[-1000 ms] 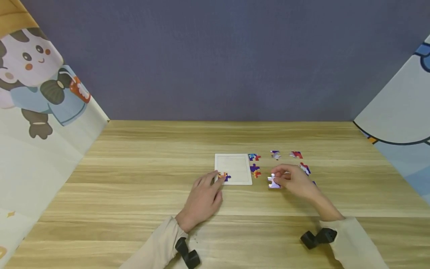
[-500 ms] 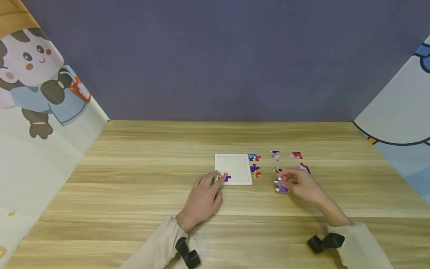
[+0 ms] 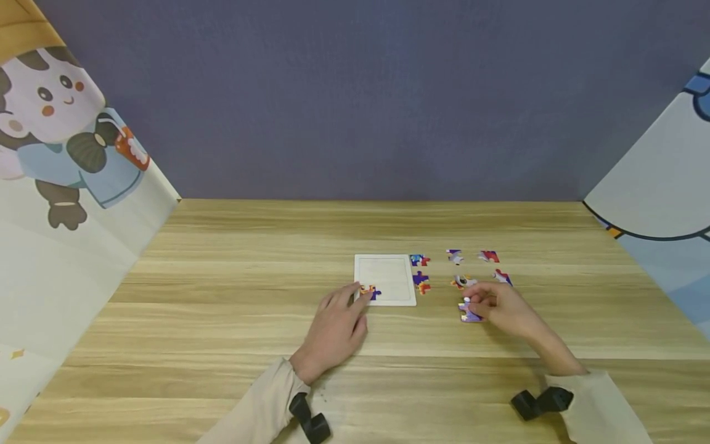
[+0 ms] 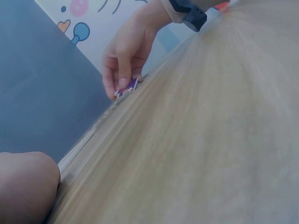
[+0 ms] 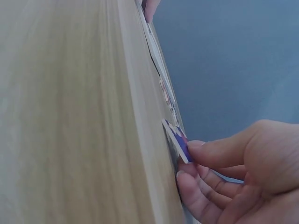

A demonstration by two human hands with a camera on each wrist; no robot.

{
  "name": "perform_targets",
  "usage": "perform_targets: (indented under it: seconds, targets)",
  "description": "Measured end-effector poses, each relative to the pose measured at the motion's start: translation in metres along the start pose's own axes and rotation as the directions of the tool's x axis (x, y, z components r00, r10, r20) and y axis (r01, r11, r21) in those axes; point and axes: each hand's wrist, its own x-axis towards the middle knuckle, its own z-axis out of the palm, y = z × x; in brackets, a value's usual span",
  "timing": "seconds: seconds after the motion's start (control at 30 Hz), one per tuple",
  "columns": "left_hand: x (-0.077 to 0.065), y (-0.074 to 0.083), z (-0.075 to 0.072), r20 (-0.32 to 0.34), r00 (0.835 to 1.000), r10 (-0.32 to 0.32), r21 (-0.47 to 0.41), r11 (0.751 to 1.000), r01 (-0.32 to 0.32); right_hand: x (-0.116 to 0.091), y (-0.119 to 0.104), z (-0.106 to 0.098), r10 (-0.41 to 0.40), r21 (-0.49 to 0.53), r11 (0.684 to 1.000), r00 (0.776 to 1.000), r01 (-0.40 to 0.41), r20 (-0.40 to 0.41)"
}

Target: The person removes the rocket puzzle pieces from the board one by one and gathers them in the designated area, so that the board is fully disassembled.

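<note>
My right hand (image 3: 503, 310) pinches a purple jigsaw piece (image 3: 469, 311) between thumb and fingers, just right of the puzzle tray. In the right wrist view that jigsaw piece (image 5: 177, 142) is tilted on edge close over the tabletop, with the thumb on its printed face. My left hand (image 3: 334, 330) lies at the near left corner of the white square puzzle tray (image 3: 391, 270). Its extended fingertips touch an orange and purple piece (image 3: 371, 291) set in that corner and the tray's edge. The left wrist view shows the right hand (image 4: 128, 58) holding its piece low.
Loose jigsaw pieces lie right of the tray: a blue and red one (image 3: 420, 259), a purple and orange one (image 3: 421, 282), and several more farther right, including a red one (image 3: 490, 255). A dark partition (image 3: 383, 105) rises behind the wooden table (image 3: 222, 277).
My right hand has moved slightly right and nearer to me with the piece, turning it and uncovering a white and orange piece behind it. My left hand stays put.
</note>
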Motion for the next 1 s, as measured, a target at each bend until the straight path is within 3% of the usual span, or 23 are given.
perform_targets:
  seconds: [0.4,1.0]
  targets:
    - [-0.0007,-0.0003,0.0,-0.01,1.0,0.008,0.004,1.0,-0.008,-0.0001,0.0009,-0.0015,-0.032,-0.124,0.992,0.999,0.03,-0.016]
    - [-0.0008,0.0004,-0.0006,-0.003,1.0,0.0,0.007,1.0,0.0,-0.0019,0.0019,-0.0028,-0.029,-0.163,0.986,0.998,0.02,-0.051]
